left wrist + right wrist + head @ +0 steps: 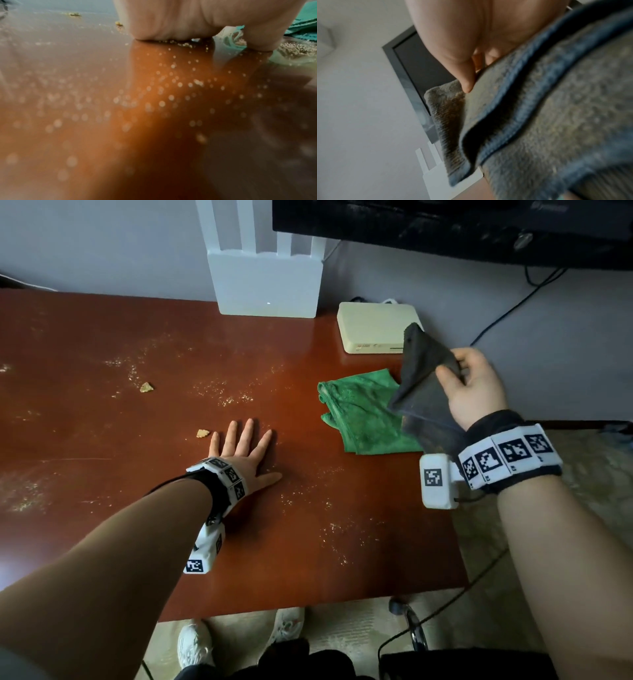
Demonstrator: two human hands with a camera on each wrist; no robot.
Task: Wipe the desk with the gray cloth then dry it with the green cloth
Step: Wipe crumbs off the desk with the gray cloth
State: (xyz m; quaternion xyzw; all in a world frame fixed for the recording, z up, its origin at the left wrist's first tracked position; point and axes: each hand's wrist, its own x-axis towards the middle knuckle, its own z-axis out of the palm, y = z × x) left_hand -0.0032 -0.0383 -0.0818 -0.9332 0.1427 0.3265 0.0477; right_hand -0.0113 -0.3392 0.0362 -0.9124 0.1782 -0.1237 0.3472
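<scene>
Head view showed the reddish-brown desk (102,344) dusted with pale crumbs (222,395) and two larger yellowish bits, one (146,387) toward the far left of the green cloth (363,412) and another (202,433) just beside the little finger of the left hand (245,446). That left hand lay palm down on the desk, left of the green cloth and apart from it, with its fingers straight and spread and holding nothing; the left wrist view confirmed the heel of the hand (171,20) pressed flat on the wood among the crumbs, with a corner of the green cloth (305,27) visible beyond it. The green cloth lay crumpled and folded on the desk, in front of a cream-coloured box (373,326) that sat against the wall. The right hand (476,385) was raised above the right edge of the green cloth, its thumb and fingers curled and pinching the gray cloth (424,392), which hung clear of the desk and draped down over part of the green cloth from this angle. The right wrist view showed the thumb (453,54) pressed against the gray cloth (556,108), whose folded layers had a bluish stitched edge. A white stand (267,275) stood on the desk behind and left of the green cloth, and a dark monitor (445,227) hung above the box.
</scene>
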